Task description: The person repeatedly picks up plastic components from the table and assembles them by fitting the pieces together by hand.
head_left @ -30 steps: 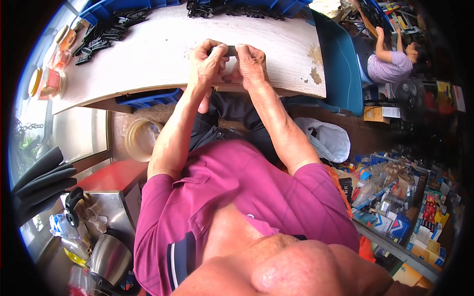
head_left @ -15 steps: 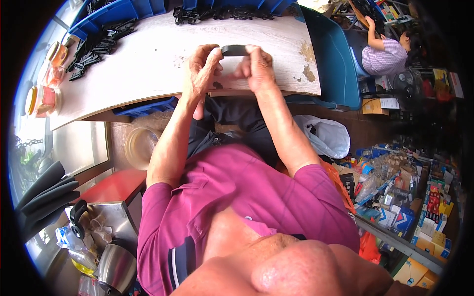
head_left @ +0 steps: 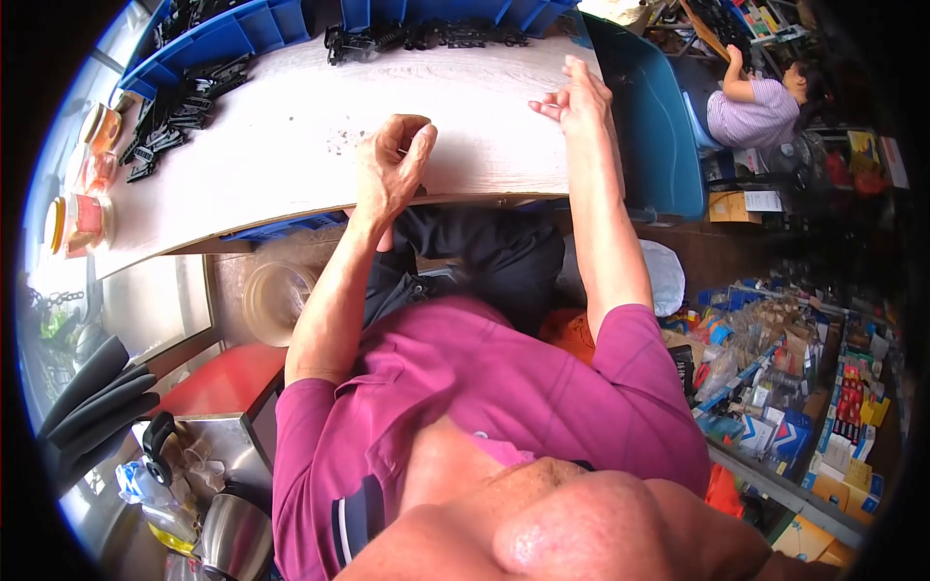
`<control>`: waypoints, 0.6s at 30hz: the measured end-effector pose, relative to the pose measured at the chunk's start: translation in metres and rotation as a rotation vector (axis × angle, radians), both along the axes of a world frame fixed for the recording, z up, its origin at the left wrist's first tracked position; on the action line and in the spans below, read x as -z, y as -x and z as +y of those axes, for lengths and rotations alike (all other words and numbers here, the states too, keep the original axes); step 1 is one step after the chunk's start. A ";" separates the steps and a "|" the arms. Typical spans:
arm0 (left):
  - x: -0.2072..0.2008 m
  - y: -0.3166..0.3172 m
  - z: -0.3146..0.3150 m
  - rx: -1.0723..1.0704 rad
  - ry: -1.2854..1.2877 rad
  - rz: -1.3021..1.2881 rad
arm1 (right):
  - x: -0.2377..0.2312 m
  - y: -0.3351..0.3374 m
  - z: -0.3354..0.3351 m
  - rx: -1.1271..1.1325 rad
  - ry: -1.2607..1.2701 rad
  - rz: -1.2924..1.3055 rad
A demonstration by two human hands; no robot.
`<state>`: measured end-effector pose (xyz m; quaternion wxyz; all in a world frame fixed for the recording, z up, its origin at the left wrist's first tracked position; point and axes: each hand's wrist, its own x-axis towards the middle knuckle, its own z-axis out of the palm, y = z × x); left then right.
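My left hand (head_left: 392, 167) is raised at the front edge of the pale wooden table (head_left: 291, 136). Its fingers curl in toward the thumb, and whatever may lie inside them is hidden. My right hand (head_left: 583, 99) reaches over the table's right end, beside the teal bin (head_left: 651, 116). Its fingers are stretched out, with nothing seen in them. A pile of black slotted parts (head_left: 184, 108) lies at the table's far left. More black parts (head_left: 426, 39) lie along the back, in front of a blue crate (head_left: 465, 12).
Another blue crate (head_left: 228, 41) stands at the back left. Lidded jars (head_left: 85, 208) line the left edge. A red surface (head_left: 223, 378) and a steel kettle (head_left: 235, 533) are at my left. Boxed goods (head_left: 785, 426) crowd the right, where a person (head_left: 756, 108) works farther back.
Both hands held a black curved piece between them; it is now out of sight. My right hand has moved right and opened. My left hand has dropped slightly toward me.
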<state>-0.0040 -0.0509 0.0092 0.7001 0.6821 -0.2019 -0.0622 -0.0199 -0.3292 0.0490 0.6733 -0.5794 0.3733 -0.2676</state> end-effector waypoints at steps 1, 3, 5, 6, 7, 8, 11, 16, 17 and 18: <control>-0.001 0.001 0.000 -0.008 -0.015 -0.020 | -0.001 -0.010 0.005 0.001 -0.054 0.011; -0.001 0.001 0.002 -0.019 -0.032 -0.031 | -0.001 -0.029 0.011 -0.021 -0.041 0.060; -0.005 0.002 0.002 -0.038 -0.057 -0.036 | -0.003 -0.049 0.020 -0.008 -0.015 0.165; -0.005 0.003 0.002 -0.041 -0.058 -0.036 | -0.001 -0.057 0.022 -0.011 -0.015 0.164; -0.005 0.003 0.002 -0.039 -0.065 -0.052 | 0.000 -0.066 0.023 -0.019 0.018 0.201; -0.006 0.003 0.002 -0.036 -0.072 -0.067 | 0.001 -0.074 0.023 -0.026 0.052 0.238; -0.009 0.004 0.002 -0.042 -0.099 -0.079 | 0.003 -0.093 0.025 -0.022 0.111 0.282; -0.016 0.006 0.000 -0.046 -0.138 -0.115 | 0.004 -0.103 0.031 0.020 0.167 0.372; -0.014 0.006 0.002 -0.051 -0.138 -0.111 | 0.007 -0.102 0.032 -0.007 0.158 0.328; -0.012 0.006 0.003 -0.053 -0.135 -0.117 | 0.009 -0.100 0.032 -0.033 0.149 0.284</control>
